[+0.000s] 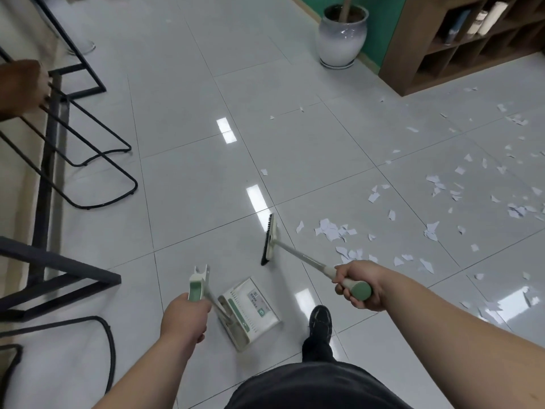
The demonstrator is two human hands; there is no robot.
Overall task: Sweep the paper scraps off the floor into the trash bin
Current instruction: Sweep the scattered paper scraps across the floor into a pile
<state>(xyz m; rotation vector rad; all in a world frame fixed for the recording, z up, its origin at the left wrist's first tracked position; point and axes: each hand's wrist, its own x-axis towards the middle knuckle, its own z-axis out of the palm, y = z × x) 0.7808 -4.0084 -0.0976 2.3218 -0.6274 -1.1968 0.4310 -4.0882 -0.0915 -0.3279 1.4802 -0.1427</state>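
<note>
My right hand (358, 286) grips the green end of a broom handle; the broom head (269, 240), white with black bristles, sits on the tiles ahead of me. My left hand (184, 315) holds the green and white handle of a dustpan (249, 312), whose tray hangs low over the floor by my shoe. White paper scraps (336, 231) lie just right of the broom head, and many more scraps (460, 184) are spread across the tiles to the right. No trash bin is in view.
Black metal stool and table frames (88, 160) line the left side. A white ceramic plant pot (342, 36) stands at the far wall beside a wooden shelf unit (460, 45). Another person's hand (20, 87) shows at the left edge. My black shoe (321, 320) is on the tiles.
</note>
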